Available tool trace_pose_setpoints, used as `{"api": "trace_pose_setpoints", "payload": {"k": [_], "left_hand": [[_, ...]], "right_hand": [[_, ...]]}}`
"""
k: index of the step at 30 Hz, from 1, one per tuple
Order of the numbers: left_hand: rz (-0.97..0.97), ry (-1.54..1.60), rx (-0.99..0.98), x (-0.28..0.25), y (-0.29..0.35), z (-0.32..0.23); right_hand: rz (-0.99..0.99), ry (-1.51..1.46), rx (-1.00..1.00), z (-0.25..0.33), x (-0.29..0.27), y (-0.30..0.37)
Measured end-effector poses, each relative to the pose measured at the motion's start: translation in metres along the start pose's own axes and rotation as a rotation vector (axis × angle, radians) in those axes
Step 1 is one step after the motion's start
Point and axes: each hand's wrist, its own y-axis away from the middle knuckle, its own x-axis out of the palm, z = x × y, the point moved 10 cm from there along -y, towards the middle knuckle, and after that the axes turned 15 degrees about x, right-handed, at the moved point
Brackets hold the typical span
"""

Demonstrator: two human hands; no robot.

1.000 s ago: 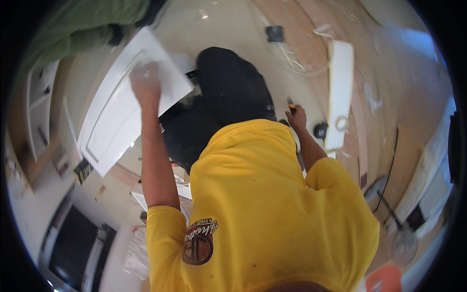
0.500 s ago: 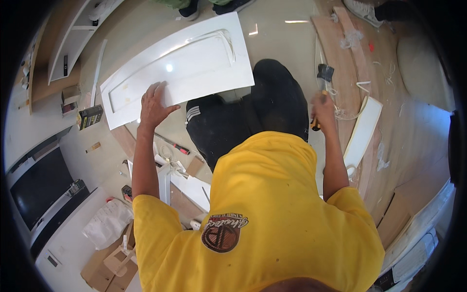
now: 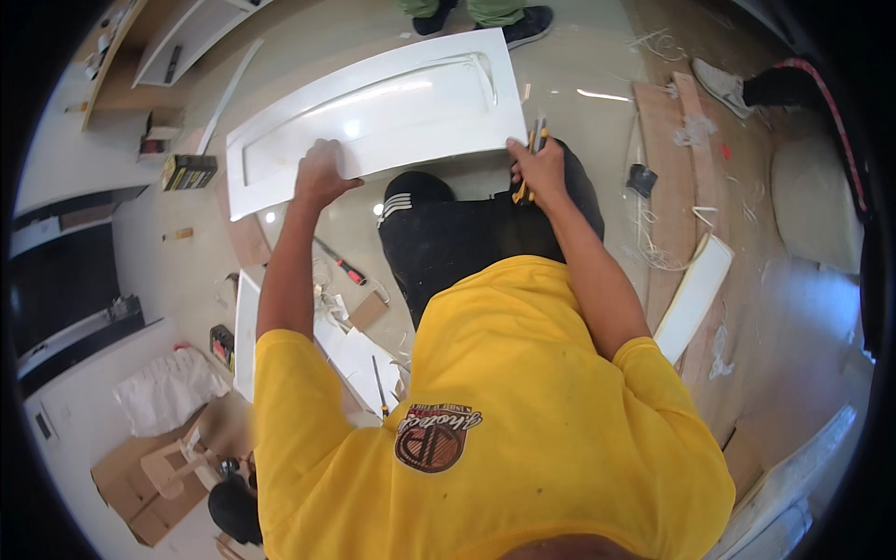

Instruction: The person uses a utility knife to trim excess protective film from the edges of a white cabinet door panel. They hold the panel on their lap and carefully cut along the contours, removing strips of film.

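Observation:
A white panel (image 3: 383,126) with a recessed rectangle lies tilted in front of my knees. My left hand (image 3: 324,175) rests on its near edge, fingers bent over the face and thumb stretched out to the side. Clear of the panel's surface or just touching its right corner, my right hand (image 3: 539,173) is closed round a yellow and black utility knife (image 3: 537,138), whose tip points away from me. Whether the blade is out is too small to tell. A red and black screwdriver (image 3: 351,271) lies on the floor beside my left knee.
A white strip (image 3: 695,289) and wooden boards (image 3: 661,201) lie to the right, with cord and plastic scraps. Black boxes, a white board (image 3: 247,327) and cardboard (image 3: 140,485) are on the left. Another person's shoes (image 3: 523,26) stand beyond the panel; a second person's shoe (image 3: 721,86) is far right.
My right hand has come in from the right side to the panel's right corner, carrying the utility knife. My left hand stays on the panel, its fingers more bent. The view has shifted.

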Motion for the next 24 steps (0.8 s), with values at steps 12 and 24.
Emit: {"api": "trace_pose_setpoints", "payload": {"k": [12, 24], "left_hand": [[0.073, -0.099, -0.438, 0.017, 0.046, -0.063], [0.204, 0.132, -0.626, 0.021, 0.037, -0.002]], "right_hand": [[0.214, -0.079, 0.08, 0.069, 0.067, -0.119], [0.208, -0.066, 0.125, 0.093, 0.138, -0.153]]}}
